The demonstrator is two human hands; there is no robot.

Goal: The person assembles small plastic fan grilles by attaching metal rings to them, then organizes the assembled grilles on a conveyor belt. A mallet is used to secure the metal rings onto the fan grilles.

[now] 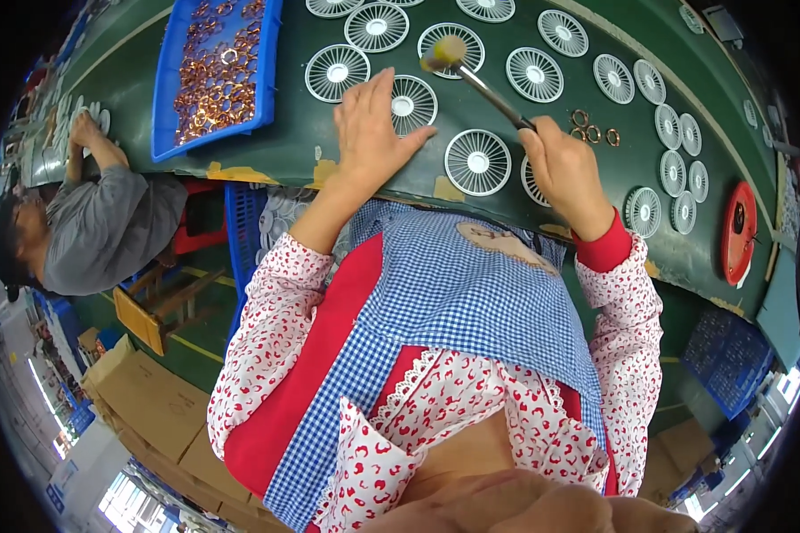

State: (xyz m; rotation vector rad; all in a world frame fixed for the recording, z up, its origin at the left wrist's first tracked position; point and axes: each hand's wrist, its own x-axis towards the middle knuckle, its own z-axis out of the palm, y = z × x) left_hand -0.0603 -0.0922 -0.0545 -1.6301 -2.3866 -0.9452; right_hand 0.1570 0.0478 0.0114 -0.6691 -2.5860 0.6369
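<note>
While the right hand (564,169) grips the handle of a mallet (494,96), its wrist past the near edge of the table (627,164) and the mallet's head pointing away from that edge, the left hand (372,131) is palm down, fingers extended, thumb spread wide. Between its fingers and thumb sits a white slotted disc (411,105); whether they touch it, I cannot tell. Copper-coloured rings (593,132) lie beyond the right hand.

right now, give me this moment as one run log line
left hand: spread, partly covering white disc | right hand: gripping mallet | blue bin: holds copper-coloured rings
</note>
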